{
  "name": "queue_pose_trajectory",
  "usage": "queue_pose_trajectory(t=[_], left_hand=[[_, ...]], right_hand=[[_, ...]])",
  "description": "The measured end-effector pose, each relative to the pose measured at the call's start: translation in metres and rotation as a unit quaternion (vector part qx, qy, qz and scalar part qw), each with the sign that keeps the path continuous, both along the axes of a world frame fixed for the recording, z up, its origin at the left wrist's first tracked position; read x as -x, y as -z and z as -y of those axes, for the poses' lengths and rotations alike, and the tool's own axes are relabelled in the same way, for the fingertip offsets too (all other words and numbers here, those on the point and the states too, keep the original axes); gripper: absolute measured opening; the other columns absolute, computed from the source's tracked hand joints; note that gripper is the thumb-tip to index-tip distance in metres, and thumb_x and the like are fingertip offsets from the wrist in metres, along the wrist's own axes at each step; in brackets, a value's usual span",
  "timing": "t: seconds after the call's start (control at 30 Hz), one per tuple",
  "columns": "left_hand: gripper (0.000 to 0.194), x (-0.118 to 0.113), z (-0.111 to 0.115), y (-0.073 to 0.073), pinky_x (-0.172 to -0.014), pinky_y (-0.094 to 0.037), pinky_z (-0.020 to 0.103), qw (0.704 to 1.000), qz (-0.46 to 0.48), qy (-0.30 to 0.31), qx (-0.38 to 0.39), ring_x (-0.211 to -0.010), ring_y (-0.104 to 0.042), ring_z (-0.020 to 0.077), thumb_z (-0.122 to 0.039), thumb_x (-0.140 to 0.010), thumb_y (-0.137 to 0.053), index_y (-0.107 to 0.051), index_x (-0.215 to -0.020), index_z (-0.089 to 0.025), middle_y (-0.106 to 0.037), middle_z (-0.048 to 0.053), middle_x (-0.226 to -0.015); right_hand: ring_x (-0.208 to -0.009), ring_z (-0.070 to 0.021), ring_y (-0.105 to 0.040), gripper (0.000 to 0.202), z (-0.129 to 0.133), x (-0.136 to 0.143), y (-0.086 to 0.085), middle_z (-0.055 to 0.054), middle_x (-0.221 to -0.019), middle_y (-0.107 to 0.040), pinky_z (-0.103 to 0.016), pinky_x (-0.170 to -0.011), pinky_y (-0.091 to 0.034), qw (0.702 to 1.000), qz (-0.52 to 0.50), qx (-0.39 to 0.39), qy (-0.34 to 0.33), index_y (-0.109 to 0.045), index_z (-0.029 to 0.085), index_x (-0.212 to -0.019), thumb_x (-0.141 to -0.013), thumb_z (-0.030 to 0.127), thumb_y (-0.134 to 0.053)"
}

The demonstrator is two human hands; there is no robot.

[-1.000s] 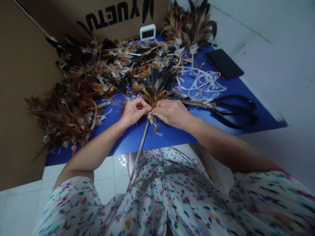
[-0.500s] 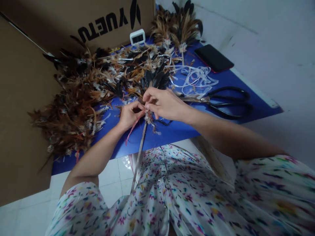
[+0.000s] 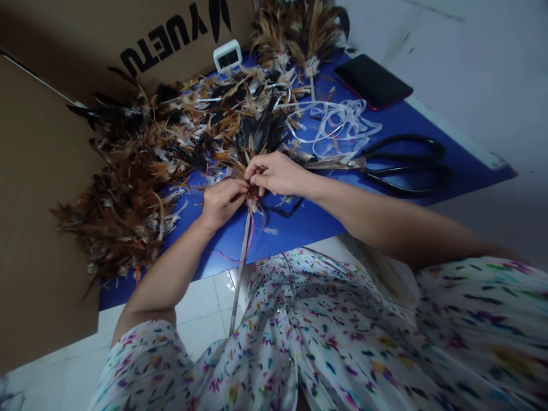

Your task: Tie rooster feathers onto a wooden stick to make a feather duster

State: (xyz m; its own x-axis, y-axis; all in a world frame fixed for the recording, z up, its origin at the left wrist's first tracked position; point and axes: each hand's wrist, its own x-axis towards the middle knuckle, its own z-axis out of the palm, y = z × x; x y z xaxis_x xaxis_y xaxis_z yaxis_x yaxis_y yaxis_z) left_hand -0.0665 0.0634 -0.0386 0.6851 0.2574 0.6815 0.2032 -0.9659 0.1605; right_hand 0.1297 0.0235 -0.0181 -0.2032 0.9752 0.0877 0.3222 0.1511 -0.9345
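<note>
Head view: nearest the wearer, the lower end of a thin stick point(image 3: 240, 268) ran past the edge of the blue worktop point(image 3: 220, 234). Loose red string point(image 3: 251, 231) hung beside it, below the hands. Dark feather bundle point(image 3: 262, 132) at the stick's upper end, fanned out just beyond the fingers.

Left hand point(image 3: 220, 201): thumb and fingers pinched at the bundle's base. Right hand point(image 3: 280, 174): fingers curled at the same base, tips close together; could not tell what lay between them.

Handling, judged: light overall; stick fairly stiff, plumes soft and easily bent, string limp. Best hold: the base where quills met stick, clear of the vanes.

Right of the hands, scissors point(image 3: 359, 164). Left of them, a loose feather pile point(image 3: 124, 200), spreading beyond. Farther out, to the right, tangled white ribbon point(image 3: 354, 111), then a dark phone point(image 3: 372, 80). Well beyond the hands: more feather bundles point(image 3: 314, 34), a small white device point(image 3: 228, 56), a cardboard box point(image 3: 171, 68).
</note>
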Motion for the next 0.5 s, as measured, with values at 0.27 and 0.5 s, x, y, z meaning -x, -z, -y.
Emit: queue_pose_trajectory(t=[0.27, 0.5], left_hand=[[0.003, 0.003, -0.008, 0.001, -0.076, -0.058, 0.022, 0.990, -0.032, 0.021, -0.139, -0.087, -0.073, 0.0136, -0.018, -0.088, -0.064, -0.066, -0.086, -0.016, -0.076, 0.006, -0.093], [0.010, 0.011, -0.017, 0.001, -0.077, -0.059, 0.028, 0.979, -0.059, 0.077, -0.179, -0.098, -0.072, 0.0183, -0.015, -0.088, -0.062, -0.070, -0.093, -0.018, -0.076, 0.007, -0.101]], right_hand=[[-0.048, -0.0069, -0.057, 0.025, 0.005, 0.002, 0.000, 0.000, -0.068, -0.065, -0.017, -0.043, -0.043, 0.999, 0.032, -0.019, 0.001, -0.071, 0.012, -0.090, -0.077, -0.001, -0.054], [-0.046, -0.0022, -0.050, 0.024, 0.003, 0.003, 0.005, 0.001, -0.075, -0.063, -0.017, -0.043, -0.041, 0.999, 0.036, -0.018, -0.007, -0.071, 0.012, -0.092, -0.084, 0.000, -0.052]])
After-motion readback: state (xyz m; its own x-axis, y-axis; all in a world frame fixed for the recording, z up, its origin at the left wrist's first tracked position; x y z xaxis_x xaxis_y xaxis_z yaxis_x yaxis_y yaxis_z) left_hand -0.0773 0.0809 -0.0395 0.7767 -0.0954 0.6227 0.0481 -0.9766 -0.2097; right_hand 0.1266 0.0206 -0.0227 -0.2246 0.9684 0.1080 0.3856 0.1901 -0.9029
